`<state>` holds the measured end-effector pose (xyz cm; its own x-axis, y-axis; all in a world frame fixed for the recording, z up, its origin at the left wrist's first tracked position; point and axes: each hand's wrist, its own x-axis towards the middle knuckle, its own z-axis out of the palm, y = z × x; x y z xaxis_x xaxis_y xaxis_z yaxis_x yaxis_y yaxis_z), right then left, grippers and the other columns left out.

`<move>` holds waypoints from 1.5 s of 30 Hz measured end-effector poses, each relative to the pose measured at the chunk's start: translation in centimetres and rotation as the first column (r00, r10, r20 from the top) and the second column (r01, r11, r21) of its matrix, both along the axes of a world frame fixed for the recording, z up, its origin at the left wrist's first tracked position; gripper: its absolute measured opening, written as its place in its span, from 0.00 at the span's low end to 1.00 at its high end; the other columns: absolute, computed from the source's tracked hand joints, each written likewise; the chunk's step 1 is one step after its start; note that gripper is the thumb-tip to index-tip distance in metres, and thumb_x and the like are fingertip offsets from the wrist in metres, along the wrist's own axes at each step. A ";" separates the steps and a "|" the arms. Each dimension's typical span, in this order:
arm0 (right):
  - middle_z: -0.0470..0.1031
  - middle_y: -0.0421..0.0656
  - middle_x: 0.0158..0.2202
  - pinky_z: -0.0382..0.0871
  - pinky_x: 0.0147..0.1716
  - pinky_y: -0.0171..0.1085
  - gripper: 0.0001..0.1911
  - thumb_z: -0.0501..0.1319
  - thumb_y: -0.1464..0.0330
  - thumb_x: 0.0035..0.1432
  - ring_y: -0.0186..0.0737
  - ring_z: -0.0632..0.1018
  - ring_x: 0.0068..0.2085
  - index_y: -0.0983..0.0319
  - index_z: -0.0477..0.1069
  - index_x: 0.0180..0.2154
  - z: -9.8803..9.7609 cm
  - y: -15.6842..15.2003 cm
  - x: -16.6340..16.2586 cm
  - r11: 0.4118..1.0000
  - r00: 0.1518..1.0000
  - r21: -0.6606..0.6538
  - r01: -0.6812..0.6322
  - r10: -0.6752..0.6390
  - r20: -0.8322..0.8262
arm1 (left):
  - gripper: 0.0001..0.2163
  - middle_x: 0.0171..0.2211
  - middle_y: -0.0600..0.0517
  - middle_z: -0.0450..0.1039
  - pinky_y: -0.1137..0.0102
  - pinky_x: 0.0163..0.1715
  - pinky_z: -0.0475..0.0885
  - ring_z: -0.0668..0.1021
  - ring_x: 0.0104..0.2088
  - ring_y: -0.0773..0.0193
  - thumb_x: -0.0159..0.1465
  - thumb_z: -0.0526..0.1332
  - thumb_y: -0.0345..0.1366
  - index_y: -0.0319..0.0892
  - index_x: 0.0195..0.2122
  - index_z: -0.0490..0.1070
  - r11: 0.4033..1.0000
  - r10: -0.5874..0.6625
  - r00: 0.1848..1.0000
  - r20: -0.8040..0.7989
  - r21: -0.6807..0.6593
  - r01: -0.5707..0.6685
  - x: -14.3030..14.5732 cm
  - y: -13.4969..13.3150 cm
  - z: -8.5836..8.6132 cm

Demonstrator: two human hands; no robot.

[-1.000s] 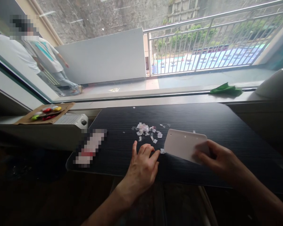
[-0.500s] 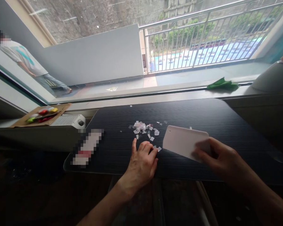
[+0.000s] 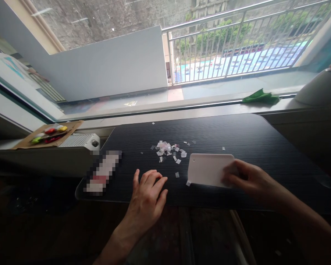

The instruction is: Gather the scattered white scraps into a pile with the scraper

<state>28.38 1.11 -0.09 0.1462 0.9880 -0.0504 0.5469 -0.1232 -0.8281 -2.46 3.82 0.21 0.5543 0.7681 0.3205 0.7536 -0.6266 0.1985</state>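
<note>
My right hand (image 3: 239, 175) grips the right end of a flat white plastic panel (image 3: 208, 169), which has rounded corners and a small hole near one corner. The panel stands tilted over the dark table, and a small white scrap (image 3: 188, 183) lies at its lower left corner. To the left, my left hand (image 3: 147, 195) hovers at the table's front part with bent fingers apart and nothing in them. Beyond both hands sits a loose pile of small white and clear scraps (image 3: 164, 147). One clear scrap (image 3: 177, 175) lies between my left hand and the panel.
The dark wood-grain table (image 3: 223, 129) stands against a window ledge. A blurred-out flat item (image 3: 103, 173) lies at its left. On the ledge are a green cloth (image 3: 260, 97) and a grey-white rounded object (image 3: 320, 88). Cardboard (image 3: 22, 141) with colourful items rests left. Outside, a person (image 3: 13, 70) passes.
My left hand has drawn back leftward, away from the scraps. The panel in my right hand has shifted left and turned more level. The person outside has moved left.
</note>
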 end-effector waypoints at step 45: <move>0.80 0.46 0.36 0.73 0.34 0.39 0.22 0.66 0.53 0.49 0.48 0.79 0.38 0.63 0.76 0.39 0.9 -0.5 3.5 0.898 0.927 -0.309 -0.314 0.220 -0.305 | 0.15 0.47 0.49 0.74 0.43 0.59 0.57 0.74 0.52 0.52 0.64 0.57 0.33 0.48 0.51 0.70 0.996 0.078 0.996 0.030 0.035 -0.079 -5.0 -2.3 -1.8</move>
<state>31.93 0.60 0.84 -0.1853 0.8998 -0.3950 0.3752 -0.3067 -0.8747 -7.49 1.54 -1.64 0.4829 0.7964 0.3641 0.7950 -0.5730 0.1990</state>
